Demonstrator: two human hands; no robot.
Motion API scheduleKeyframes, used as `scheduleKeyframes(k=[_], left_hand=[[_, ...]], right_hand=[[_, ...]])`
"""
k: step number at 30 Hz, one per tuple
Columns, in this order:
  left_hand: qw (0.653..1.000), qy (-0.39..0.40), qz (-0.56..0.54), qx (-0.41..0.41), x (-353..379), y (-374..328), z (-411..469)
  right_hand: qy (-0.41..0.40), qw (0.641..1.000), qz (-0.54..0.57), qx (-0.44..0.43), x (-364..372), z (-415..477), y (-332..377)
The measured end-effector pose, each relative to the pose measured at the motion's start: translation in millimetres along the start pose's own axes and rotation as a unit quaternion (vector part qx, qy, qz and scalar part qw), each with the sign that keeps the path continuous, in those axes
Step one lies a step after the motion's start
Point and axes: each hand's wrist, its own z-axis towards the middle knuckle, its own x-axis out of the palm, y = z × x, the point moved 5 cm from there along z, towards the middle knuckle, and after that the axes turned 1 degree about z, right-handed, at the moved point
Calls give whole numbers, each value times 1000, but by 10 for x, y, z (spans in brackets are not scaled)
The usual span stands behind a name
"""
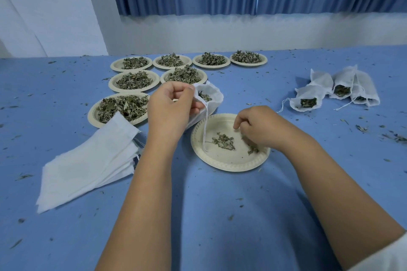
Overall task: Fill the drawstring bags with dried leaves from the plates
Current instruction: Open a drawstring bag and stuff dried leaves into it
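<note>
Left grip [170,108] pinches an open bag [214,94]; right grip [257,125] curls, seemingly pinching leaves [223,141] on a plate [220,160].

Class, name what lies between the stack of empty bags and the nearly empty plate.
Head view: between stack and plate, only the left forearm crosses, above crumb-flecked blue cloth.

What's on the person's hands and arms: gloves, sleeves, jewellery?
Left hand and right hand are bare: no gloves, rings, watch or bands visible. The arms are uncovered, except for a white sleeve edge on the right arm at the bottom right corner.
</note>
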Motion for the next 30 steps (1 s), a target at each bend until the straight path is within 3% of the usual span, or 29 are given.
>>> scheduleKeyframes(k=[5, 11, 13, 18, 25, 30], left_hand=[[1000, -5, 0, 0, -9, -6, -2], [1000, -6, 13, 5, 1, -9, -9], [1000, -7, 13, 5, -2, -11, -8], [1000, -7, 12, 5, 5, -6, -6], [1000, -8, 12, 2, 4, 5, -4], [1000, -6, 10, 3, 6, -2, -4]], right_hand=[[44, 998, -32, 23, 76, -41, 37], [60, 978, 201, 17, 92, -74, 121], [56, 983, 172, -17, 21, -89, 93], [197, 979, 51, -27, 78, -195, 4], [106, 987, 109, -41, 117, -112, 144], [195, 976, 102, -5, 0, -227, -4]])
